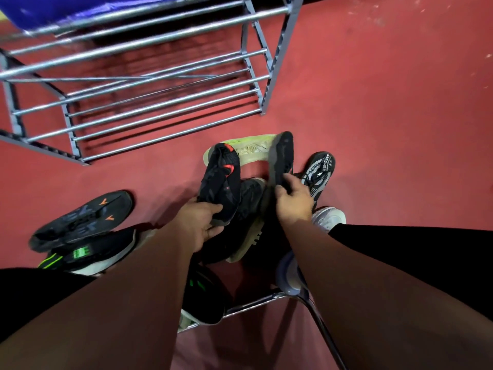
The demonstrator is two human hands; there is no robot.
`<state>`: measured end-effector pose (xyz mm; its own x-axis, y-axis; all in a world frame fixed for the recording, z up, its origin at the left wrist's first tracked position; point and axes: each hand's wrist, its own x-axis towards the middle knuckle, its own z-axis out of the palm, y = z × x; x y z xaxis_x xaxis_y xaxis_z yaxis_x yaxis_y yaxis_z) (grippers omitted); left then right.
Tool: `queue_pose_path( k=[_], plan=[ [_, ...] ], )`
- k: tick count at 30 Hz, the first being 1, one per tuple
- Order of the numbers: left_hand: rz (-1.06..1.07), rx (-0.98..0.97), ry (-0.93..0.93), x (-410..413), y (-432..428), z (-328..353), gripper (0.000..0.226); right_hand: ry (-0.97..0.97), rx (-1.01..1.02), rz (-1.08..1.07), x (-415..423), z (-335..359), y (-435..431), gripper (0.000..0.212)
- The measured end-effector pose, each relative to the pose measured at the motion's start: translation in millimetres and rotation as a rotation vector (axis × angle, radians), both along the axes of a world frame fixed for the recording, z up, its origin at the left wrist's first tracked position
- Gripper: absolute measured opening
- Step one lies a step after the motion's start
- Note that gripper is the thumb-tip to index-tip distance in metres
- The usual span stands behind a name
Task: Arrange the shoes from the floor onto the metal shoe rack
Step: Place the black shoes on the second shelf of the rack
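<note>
My left hand (202, 222) grips the heel of a black shoe with red marks (221, 180), lifted toe-forward above the floor. Beside it my right hand (292, 200) holds a second black shoe (281, 158), turned on edge so its sole side shows. The metal shoe rack (149, 84) stands ahead to the left, its bars bare. A pale green shoe (250, 149) lies on the floor just beyond the two held shoes. Another dark shoe with a pale sole (249, 222) lies under my hands.
On the red floor lie a black shoe with orange marks (82, 220), a black shoe with green marks (90, 252), a black-and-white patterned shoe (318, 172) and a white shoe (328, 217). A chrome chair frame (266, 300) is close below, with one more dark shoe (202, 295).
</note>
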<state>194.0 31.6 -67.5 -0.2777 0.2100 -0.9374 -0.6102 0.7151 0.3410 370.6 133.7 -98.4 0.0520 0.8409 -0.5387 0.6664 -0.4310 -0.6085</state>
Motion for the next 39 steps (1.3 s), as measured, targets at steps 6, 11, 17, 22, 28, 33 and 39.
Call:
queue_pose_path(
  k=[6,11,17,22,28,33,39],
  plan=[
    [0.026,-0.026,-0.014,-1,0,-7,0.035,0.210,-0.609,-0.509,17,-15,-5,0.026],
    [0.016,-0.042,-0.037,2,0,-10,0.036,0.455,-0.869,-0.538,-1,-24,-10,0.043],
    [0.006,-0.060,-0.040,3,1,-12,0.037,0.523,-0.807,-0.625,-14,-24,1,0.017],
    [-0.010,-0.062,-0.038,5,2,-13,0.035,0.456,-0.531,-0.582,-16,-22,-4,0.041],
    [-0.072,0.019,-0.062,-9,12,21,0.015,0.478,-0.496,-0.488,-19,10,-1,0.037],
    [-0.100,0.099,-0.022,-27,8,72,0.014,0.456,-0.475,-0.366,-21,67,2,0.045],
    [-0.061,0.168,0.015,-43,-26,142,0.032,0.495,-0.404,-0.137,-29,158,-10,0.030]
  ],
)
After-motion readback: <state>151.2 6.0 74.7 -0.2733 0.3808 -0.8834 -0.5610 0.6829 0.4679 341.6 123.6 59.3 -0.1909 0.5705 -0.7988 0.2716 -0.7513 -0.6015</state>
